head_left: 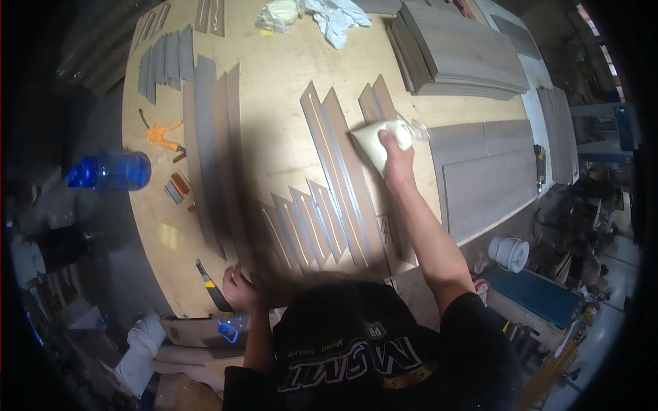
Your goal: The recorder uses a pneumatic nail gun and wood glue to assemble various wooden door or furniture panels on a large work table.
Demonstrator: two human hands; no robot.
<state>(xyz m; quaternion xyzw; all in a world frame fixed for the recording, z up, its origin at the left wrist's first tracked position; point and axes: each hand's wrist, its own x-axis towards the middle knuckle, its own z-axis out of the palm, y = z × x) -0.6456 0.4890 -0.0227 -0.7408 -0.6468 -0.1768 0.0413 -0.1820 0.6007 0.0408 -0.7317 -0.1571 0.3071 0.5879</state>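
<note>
My right hand [397, 157] is closed around a soft plastic bag of cream-white paste [373, 145], its narrow tip pointing left over the upper ends of some strips. Left of that bag lie long brown strips [336, 164] with slanted ends, a pale line of paste running down them. Shorter strips [301, 226] with similar lines lie beside them, nearer me. At the table's near edge my left hand [243, 289] has curled fingers, and I see nothing in them. A yellow and black utility knife [214, 288] lies just left of this hand.
Long grey-brown strips [205, 151] lie at the left, beside an orange tool [163, 135] and a blue bottle [123, 170]. Stacked panels [466, 51] stand far right, with more panels [486, 178] nearer. Crumpled white plastic [339, 19] lies at the back.
</note>
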